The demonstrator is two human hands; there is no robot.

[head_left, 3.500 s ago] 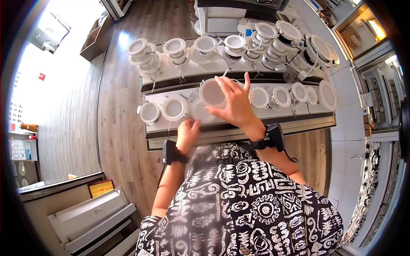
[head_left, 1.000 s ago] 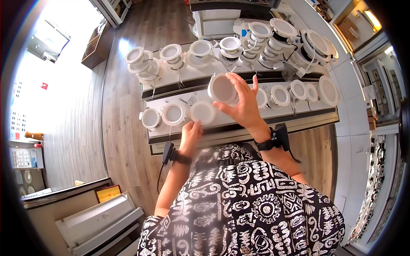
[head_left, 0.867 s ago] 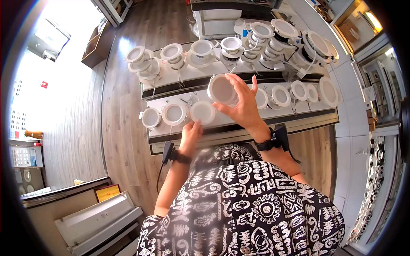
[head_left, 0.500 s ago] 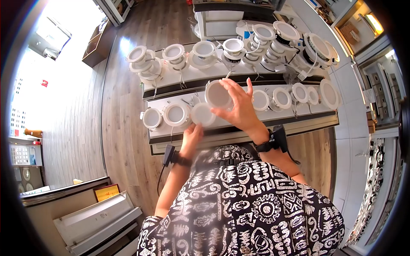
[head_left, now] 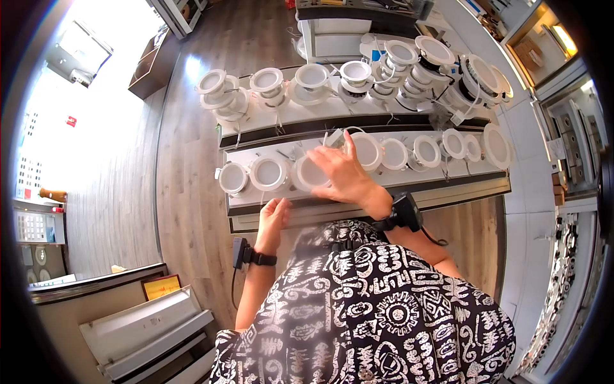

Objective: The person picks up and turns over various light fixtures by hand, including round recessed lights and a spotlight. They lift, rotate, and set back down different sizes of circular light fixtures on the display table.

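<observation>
My right hand [head_left: 345, 174] is open, fingers and thumb apart, stretched over a round white downlight [head_left: 308, 174] in the front row and covering part of it. Just right of the hand stands a larger downlight [head_left: 364, 152] with a pale face. My left hand [head_left: 274, 216] is closed, its fingers curled together with nothing showing in them, at the front edge of the display stand [head_left: 307, 208]. Above and left of it sits another downlight [head_left: 268, 173] with a thin wire hanging down, and a smaller downlight [head_left: 233, 178] ends the row.
More downlights [head_left: 426, 152] continue the front row rightward. Stacked downlights [head_left: 312, 77] fill the rear step, with loose wires between them. A cabinet [head_left: 336, 41] stands behind. Shelves [head_left: 566, 141] line the right side, and white panels [head_left: 147, 326] lean at lower left.
The larger downlight has left my right hand and now stands in the front row. That hand has moved down and left over the neighbouring downlight. My left hand has drawn back toward me and left.
</observation>
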